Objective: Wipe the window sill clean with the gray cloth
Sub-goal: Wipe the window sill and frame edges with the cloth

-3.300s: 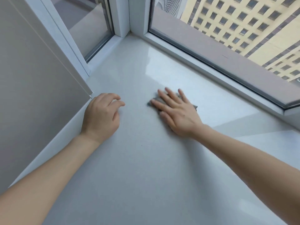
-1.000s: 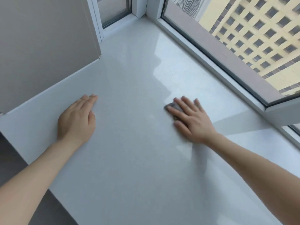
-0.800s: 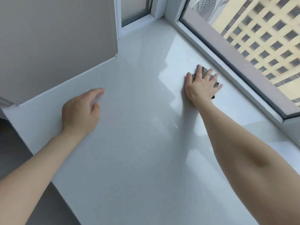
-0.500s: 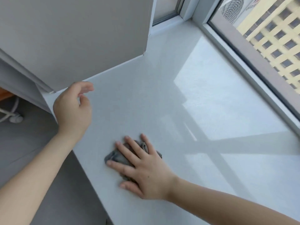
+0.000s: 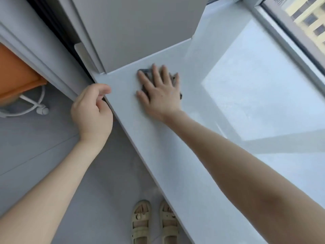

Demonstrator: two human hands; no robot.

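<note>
The pale grey window sill (image 5: 202,152) runs from the lower right up toward the window. My right hand (image 5: 161,93) lies flat, fingers spread, pressing the gray cloth (image 5: 146,72) onto the sill near its left end, just below the wall corner. Only the cloth's dark edges show around my fingers and at the right side of my palm. My left hand (image 5: 92,111) hovers loosely curled at the sill's left front edge, thumb and fingers near the corner, holding nothing.
A grey wall panel (image 5: 140,29) rises right behind the cloth. The window frame (image 5: 284,44) lines the sill's far right side. Below left are the grey floor, an orange chair (image 5: 15,80) with a white base, and my sandalled feet (image 5: 154,222).
My right hand has pushed the cloth away from the front edge toward the wall corner. The left hand has slipped off the sill to its front edge. The view has tilted down to the floor.
</note>
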